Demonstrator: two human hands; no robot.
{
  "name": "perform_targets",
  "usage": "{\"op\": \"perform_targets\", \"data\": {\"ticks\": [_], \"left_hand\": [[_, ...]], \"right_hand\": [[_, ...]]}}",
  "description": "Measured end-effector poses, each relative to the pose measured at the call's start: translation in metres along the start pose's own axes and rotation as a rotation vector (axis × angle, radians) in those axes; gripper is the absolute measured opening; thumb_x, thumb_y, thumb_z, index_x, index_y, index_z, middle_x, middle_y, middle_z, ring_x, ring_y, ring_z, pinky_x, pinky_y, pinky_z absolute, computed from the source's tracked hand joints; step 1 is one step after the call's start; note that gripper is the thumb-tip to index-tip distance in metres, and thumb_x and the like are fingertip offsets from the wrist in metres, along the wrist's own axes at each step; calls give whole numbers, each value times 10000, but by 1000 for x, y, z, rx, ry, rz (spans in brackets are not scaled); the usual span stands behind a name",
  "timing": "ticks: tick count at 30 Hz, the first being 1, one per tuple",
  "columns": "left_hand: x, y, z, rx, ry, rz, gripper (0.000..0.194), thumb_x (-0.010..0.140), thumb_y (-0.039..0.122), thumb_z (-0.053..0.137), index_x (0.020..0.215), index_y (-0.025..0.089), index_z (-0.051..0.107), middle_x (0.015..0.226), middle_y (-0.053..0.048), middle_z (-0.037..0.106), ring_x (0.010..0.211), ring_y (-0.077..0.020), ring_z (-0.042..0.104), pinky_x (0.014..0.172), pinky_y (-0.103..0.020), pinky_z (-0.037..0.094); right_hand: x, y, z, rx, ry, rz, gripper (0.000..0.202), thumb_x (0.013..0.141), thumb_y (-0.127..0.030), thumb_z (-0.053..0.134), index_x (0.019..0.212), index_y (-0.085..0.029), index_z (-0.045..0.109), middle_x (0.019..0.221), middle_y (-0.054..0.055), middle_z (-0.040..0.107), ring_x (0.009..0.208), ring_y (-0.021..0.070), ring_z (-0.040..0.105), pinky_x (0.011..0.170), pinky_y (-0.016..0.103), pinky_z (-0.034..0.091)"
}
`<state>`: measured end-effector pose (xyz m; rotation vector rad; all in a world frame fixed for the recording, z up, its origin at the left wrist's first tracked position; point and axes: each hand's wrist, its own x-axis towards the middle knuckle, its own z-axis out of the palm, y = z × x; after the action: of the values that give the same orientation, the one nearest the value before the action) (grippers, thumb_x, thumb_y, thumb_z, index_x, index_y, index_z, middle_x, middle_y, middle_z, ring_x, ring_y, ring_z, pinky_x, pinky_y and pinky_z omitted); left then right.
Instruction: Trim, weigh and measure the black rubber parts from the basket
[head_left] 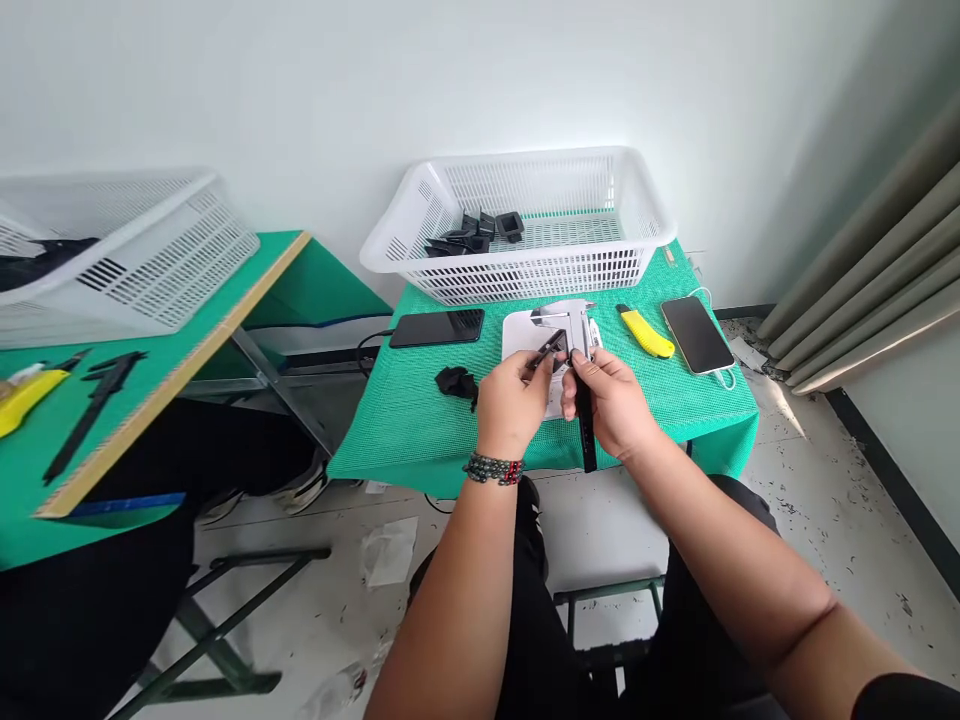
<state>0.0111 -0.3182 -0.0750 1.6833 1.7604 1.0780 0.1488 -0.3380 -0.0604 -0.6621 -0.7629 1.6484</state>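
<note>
My right hand [609, 395] is closed around a caliper [586, 440], whose dark beam sticks out below the fingers toward me. Its greyish upper end lies above the thumb. A small black plastic part [553, 343] is pinched in my left hand [517, 395], right beside the caliper; the fingers cover some of it. Whether the jaws touch the part I cannot tell. Beneath both hands lies a white sheet or pad [517, 330]. Just left of my left hand rests a crumpled-looking black piece [456, 382].
A white basket [525, 265] holding several black parts [469, 235] stands at the back of the green-covered table [405, 430]. Around the hands lie a dark phone [437, 328], a yellow utility knife [646, 333] and a cabled phone [697, 335]. Another person's legs [240, 440] show at the left table.
</note>
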Motion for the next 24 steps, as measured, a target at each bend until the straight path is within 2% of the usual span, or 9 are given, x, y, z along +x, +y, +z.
{"op": "perform_targets", "data": {"ticks": [4,11,15,19,22,24], "left_hand": [[4,-5,6,-247,62,21,367,897,541,682,989,188,718,708,-32,698,563,-163,603,525,-264,414],[23,-12,8,-620,140,24,449,914,673,647,900,225,658,667,-3,643,529,-145,612,490,-250,473],[34,-7,2,-713,153,-88,359,876,546,688,1018,217,712,735,-8,713,523,-122,595,472,-231,451],[43,-7,-2,-773,195,-142,362,783,497,756,992,202,726,636,17,675,461,-113,537,433,-234,413],[48,-14,-2,-768,213,-131,414,729,533,810,973,214,710,759,-24,739,599,-167,672,518,-275,530],[51,-21,-1,-673,194,-89,434,764,582,779,999,226,697,889,-61,772,715,-205,735,613,-323,604]], "right_hand": [[2,6,5,2,-11,5,422,769,-549,860,796,-204,618,589,-54,615,442,99,530,457,252,421],[13,13,14,-6,-121,92,510,707,-640,889,766,-195,649,556,-57,619,448,92,523,470,235,406],[22,18,20,14,-162,148,506,728,-654,869,773,-192,666,542,-59,605,443,86,507,457,226,379],[32,22,28,39,-157,172,495,761,-653,851,758,-186,687,524,-47,600,429,84,498,452,224,368],[39,24,34,55,-169,188,501,757,-654,858,739,-183,690,513,-43,597,422,82,485,451,226,375],[43,25,36,57,-195,199,504,764,-658,854,738,-181,694,509,-40,600,409,79,476,444,226,373]]}}
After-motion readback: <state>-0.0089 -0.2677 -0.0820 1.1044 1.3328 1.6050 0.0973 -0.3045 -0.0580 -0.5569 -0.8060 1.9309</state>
